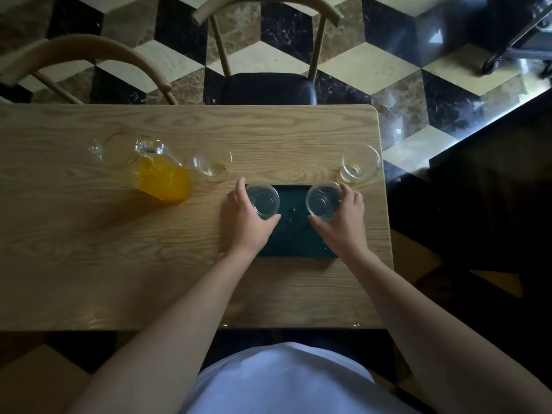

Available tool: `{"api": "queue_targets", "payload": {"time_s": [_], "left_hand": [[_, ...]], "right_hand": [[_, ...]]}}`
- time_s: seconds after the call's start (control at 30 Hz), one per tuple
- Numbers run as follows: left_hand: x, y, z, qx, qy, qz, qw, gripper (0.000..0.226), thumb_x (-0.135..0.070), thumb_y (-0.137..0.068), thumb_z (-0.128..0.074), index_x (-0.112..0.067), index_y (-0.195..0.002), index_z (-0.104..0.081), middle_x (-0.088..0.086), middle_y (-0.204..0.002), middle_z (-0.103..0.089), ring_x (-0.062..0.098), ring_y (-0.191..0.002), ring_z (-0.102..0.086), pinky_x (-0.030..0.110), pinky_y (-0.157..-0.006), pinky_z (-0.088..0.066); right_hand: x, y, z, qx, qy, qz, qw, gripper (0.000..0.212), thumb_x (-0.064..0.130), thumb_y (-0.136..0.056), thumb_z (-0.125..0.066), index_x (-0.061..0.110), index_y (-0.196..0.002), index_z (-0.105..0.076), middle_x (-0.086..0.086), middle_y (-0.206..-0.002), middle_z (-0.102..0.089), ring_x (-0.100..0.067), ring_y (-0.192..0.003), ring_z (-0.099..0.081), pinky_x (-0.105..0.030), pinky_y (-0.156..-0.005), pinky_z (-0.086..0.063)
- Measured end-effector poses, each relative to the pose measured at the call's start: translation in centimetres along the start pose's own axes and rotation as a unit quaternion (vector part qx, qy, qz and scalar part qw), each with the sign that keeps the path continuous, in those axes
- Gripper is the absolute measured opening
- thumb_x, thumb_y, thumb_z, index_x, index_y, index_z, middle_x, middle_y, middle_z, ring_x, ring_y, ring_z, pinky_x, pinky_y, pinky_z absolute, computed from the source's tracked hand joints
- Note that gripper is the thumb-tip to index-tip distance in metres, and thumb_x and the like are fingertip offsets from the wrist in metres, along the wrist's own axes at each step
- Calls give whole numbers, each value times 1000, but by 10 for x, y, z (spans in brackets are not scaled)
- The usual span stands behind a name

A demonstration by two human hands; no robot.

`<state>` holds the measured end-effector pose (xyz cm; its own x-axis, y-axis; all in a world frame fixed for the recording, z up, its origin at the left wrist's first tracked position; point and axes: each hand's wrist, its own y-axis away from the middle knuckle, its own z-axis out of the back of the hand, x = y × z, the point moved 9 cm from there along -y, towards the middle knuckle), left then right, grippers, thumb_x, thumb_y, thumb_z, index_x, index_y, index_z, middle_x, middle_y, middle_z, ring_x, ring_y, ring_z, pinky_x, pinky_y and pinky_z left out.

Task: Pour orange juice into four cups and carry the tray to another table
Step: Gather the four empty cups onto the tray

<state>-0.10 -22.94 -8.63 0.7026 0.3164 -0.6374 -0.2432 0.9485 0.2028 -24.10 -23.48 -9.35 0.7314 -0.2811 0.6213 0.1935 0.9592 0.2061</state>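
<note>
A dark green tray [294, 231] lies on the wooden table [89, 249] in front of me. My left hand [245, 218] grips a clear empty cup [264, 201] at the tray's far left corner. My right hand [343, 218] grips a second clear cup [322, 201] at the far right corner. Two more empty cups stand on the bare table: one [212, 161] left of the tray, one [360, 161] near the table's right edge. A glass jug [152, 165] with orange juice stands at the left.
Two wooden chairs stand beyond the table's far edge, one with a dark seat [267, 88] straight ahead and one [83, 58] at the left. The table's right edge [385, 204] runs close to the tray. A patterned tile floor lies beyond.
</note>
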Motion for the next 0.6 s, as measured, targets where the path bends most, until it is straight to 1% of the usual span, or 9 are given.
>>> {"api": "queue_targets", "payload": {"time_s": [0.1, 0.2, 0.33, 0.37, 0.47, 0.6], "left_hand": [[-3, -11, -7, 22, -29, -9, 999, 114, -40, -65, -90, -17, -151, -19, 14, -141, -45, 33, -126, -47, 50, -102, -45], [-5, -21, -10, 35, -46, -16, 998, 109, -42, -66, -88, -17, -150, -23, 13, -146, -43, 35, -129, -47, 51, -104, -43], [-6, -29, -13, 45, -57, -17, 997, 107, -43, -68, -86, -17, -151, -23, 13, -151, -39, 34, -133, -45, 49, -107, -41], [-7, -30, -14, 49, -52, -18, 997, 108, -41, -68, -87, -17, -152, -23, 13, -151, -39, 33, -133, -44, 48, -108, -40], [-10, -33, -18, 54, -18, -17, 998, 109, -34, -68, -89, -15, -153, -23, 13, -151, -38, 30, -136, -40, 35, -109, -33], [-13, -37, -19, 52, -15, -22, 998, 109, -33, -68, -89, -14, -153, -23, 11, -151, -39, 29, -137, -39, 34, -108, -33]], "right_hand": [[3, -5, -10, 16, 8, 2, 1000, 96, 40, -68, -78, 16, -146, -28, -6, -137, -39, -23, -124, -39, -34, -99, -42], [5, -11, -17, 24, 11, -2, 1000, 96, 42, -67, -77, 16, -146, -28, -5, -136, -39, -23, -124, -38, -33, -98, -40], [9, -20, -20, 33, 12, -6, 999, 98, 43, -68, -78, 14, -147, -27, -6, -138, -38, -24, -126, -37, -37, -102, -41], [10, -21, -20, 36, 14, -5, 999, 99, 43, -68, -78, 14, -147, -27, -6, -139, -38, -24, -127, -37, -37, -103, -42], [15, -26, -21, 42, 17, -3, 999, 99, 44, -68, -77, 14, -148, -27, -5, -140, -38, -24, -128, -38, -41, -104, -42], [22, -31, -23, 50, 13, -2, 999, 97, 41, -70, -78, 13, -148, -28, -5, -140, -38, -24, -129, -38, -44, -104, -42]]}}
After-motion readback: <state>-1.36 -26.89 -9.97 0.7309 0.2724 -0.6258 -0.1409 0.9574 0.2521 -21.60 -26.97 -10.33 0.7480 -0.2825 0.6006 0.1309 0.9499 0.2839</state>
